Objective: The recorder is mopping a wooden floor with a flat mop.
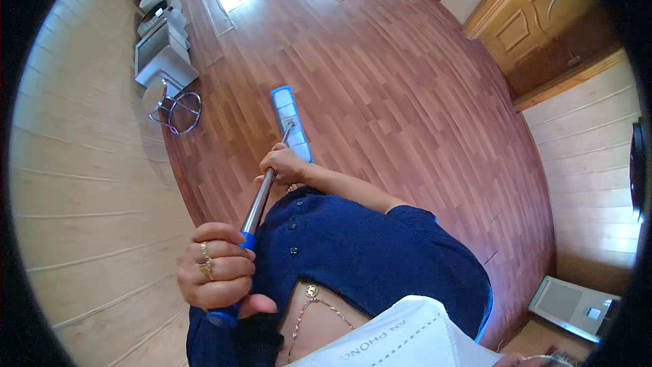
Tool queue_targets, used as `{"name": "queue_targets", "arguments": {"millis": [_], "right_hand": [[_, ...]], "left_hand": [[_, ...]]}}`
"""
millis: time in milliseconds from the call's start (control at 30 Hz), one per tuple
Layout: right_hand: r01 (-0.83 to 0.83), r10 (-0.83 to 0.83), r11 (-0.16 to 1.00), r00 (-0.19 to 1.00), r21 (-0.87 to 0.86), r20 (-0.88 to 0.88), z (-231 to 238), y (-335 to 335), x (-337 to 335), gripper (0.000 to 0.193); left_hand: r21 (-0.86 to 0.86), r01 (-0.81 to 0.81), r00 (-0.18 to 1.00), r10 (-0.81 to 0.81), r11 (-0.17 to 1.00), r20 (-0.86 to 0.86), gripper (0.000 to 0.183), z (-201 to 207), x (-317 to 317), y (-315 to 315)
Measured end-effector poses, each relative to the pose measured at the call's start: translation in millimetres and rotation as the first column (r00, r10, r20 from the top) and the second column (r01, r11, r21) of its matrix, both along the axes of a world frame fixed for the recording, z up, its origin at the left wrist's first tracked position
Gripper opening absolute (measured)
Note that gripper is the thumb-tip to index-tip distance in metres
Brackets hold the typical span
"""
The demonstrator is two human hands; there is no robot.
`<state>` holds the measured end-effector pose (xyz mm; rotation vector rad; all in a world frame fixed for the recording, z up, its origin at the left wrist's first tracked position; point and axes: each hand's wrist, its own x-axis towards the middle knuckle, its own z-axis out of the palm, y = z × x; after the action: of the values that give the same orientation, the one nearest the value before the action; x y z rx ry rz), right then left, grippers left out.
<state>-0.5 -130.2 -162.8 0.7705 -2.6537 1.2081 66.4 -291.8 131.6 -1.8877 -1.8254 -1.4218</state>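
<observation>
The mop (pixel 260 198) looks light but stiff, best held by its pole (pixel 254 214), which the left hand (pixel 219 268) and right hand (pixel 285 164) encircle.

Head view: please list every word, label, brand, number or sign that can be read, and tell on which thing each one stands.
White piece at the lower edge: dark printed letters, not copied here.
Pendant: any marking is too small to read.
Mop: no lettering that I can make out.
Flat pale unit at lower right: nothing readable.
</observation>
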Motion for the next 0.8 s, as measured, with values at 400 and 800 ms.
{"name": "queue_targets", "arguments": {"millis": [400,800], "right_hand": [[0.519,-0.539,0.834,0.839,0.186,0.074,-37,145,30,0.026],[0.918,-0.924,0.371,0.380,0.141,-0.048,-88,270,175,0.035]], "left_hand": [[-0.031,0.171,0.982,-0.167,0.985,0.088,0.030,-57,-42,74],[-0.218,0.587,0.808,-0.551,0.780,0.207,0.021,-116,-47,193]]}}
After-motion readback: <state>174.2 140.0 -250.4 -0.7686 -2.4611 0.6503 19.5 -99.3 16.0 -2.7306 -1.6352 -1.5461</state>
